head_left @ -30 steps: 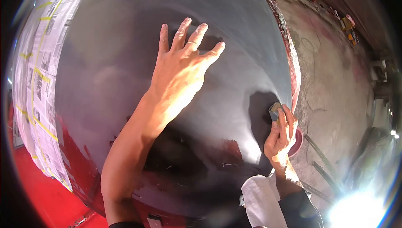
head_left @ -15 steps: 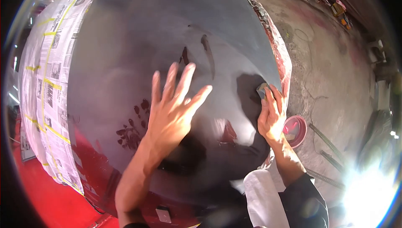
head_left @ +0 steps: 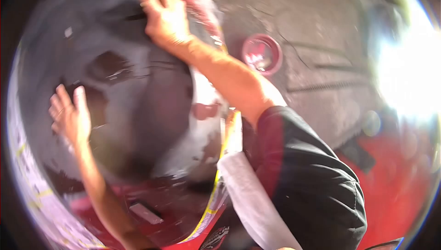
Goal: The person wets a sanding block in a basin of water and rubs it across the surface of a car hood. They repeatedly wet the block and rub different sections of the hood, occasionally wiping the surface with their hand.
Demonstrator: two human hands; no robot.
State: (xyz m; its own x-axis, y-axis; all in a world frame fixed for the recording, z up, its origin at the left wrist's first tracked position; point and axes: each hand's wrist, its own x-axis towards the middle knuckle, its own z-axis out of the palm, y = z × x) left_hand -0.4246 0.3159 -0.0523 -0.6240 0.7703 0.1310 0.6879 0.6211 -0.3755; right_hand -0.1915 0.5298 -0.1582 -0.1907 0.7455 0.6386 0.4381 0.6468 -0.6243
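Observation:
A curved car panel (head_left: 151, 98), dark grey and wet with red showing at its lower edge, fills the left of the view. My left hand (head_left: 73, 116) rests on the panel's left side, its fingers spread and nothing visible in it. Up by the far right edge, my right hand (head_left: 167, 20) presses down on the same panel with bent fingers, slightly blurred. The small sanding pad it gripped earlier is hidden beneath those fingers. Near the bottom of the panel lies a flat grey block (head_left: 146, 213).
Yellow tape (head_left: 211, 211) and newspaper masking (head_left: 34, 192) border the panel. A pink bucket (head_left: 277, 61) holding liquid stands on the concrete floor (head_left: 321, 107) at right. White cloth (head_left: 252, 199) hangs beside my dark sleeve. Bright glare (head_left: 409, 71) washes out the right edge.
The view has swung, shifting the panel left and the bucket up and left. My right arm now stretches far across to the panel's edge. My left hand has come down from above the panel.

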